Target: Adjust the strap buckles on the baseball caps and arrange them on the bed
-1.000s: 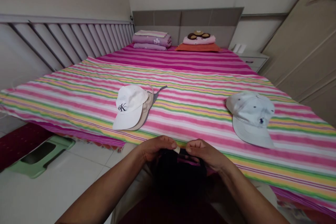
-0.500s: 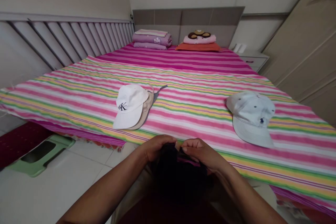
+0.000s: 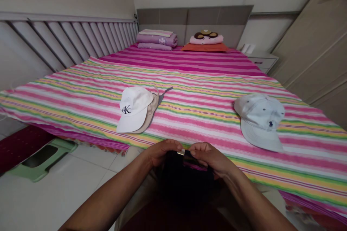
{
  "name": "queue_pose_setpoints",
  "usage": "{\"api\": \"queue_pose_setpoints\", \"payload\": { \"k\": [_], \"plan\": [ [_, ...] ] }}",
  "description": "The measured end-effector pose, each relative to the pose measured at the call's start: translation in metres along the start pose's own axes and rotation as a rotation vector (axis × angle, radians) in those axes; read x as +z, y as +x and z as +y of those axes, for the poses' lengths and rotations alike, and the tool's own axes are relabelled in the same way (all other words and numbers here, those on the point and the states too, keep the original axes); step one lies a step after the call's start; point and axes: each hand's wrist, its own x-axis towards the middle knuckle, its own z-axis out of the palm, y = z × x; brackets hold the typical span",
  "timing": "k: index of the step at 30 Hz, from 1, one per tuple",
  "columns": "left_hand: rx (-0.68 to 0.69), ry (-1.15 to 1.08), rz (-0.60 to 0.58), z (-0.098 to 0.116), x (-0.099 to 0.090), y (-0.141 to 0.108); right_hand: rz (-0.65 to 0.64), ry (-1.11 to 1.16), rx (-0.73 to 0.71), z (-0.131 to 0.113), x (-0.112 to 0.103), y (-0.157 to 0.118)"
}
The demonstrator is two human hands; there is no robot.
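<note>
Black cap held at near edge of striped bed. Rim pinched by left hand beside metal clasp, by right hand at the opening. White CK cap stacked on beige cap.

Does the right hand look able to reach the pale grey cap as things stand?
Probably yes: the pale grey cap lies ahead to the right on the striped cloth, with nothing between it and the right hand. However, that hand holds the black item.
</note>
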Motion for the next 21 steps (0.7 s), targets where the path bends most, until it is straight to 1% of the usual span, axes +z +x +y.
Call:
{"api": "queue_pose_setpoints", "payload": {
  "k": [3, 6, 9, 12, 14, 18, 19, 21],
  "plan": [
    [0.001, 0.021, -0.018, -0.001, -0.002, 0.000, -0.003, 0.013, -0.009, -0.002, -0.004, 0.000],
    [0.054, -0.010, -0.034, 0.002, -0.004, -0.001, -0.044, 0.053, 0.008, -0.004, -0.013, -0.001],
    [0.116, -0.064, -0.031, 0.010, -0.007, -0.001, -0.106, 0.066, 0.053, -0.004, -0.025, -0.005],
    [0.117, -0.073, -0.037, 0.022, -0.009, -0.003, -0.156, 0.089, 0.063, -0.006, -0.034, -0.010],
    [0.104, -0.071, -0.072, 0.031, -0.010, -0.005, -0.154, 0.143, 0.009, -0.009, -0.035, -0.014],
    [0.128, -0.120, -0.241, 0.041, -0.008, -0.006, -0.099, 0.281, -0.162, -0.024, -0.024, -0.019],
    [0.146, -0.150, -0.264, 0.041, -0.007, -0.006, -0.078, 0.322, -0.204, -0.029, -0.020, -0.019],
    [0.193, -0.216, -0.256, 0.037, -0.004, -0.002, 0.009, 0.393, -0.271, -0.040, -0.015, -0.020]
  ]
}}
